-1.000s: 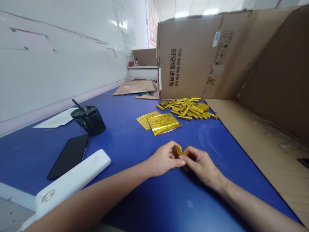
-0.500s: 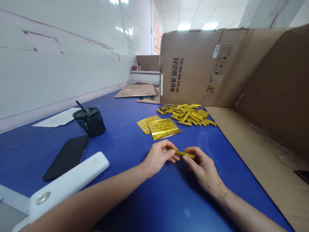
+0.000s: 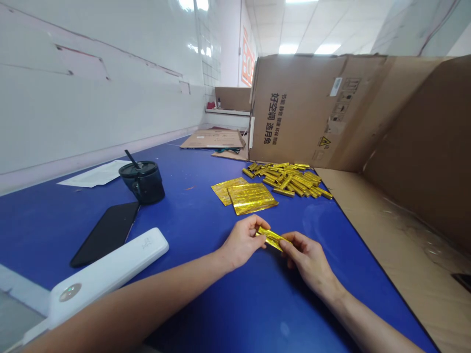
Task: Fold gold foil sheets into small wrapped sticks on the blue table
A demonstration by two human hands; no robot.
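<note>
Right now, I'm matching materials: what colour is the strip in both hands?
The strip is shiny gold-yellow, seen best in the head view.

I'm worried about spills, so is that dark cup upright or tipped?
Upright: the cup stands on the blue table, with its lid on top and a straw sticking up.

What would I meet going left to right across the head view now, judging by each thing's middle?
Black phone → dark lidded cup → left hand → gold strip → right hand.

Gold strip [image 3: 271, 239] now broad side up
</note>
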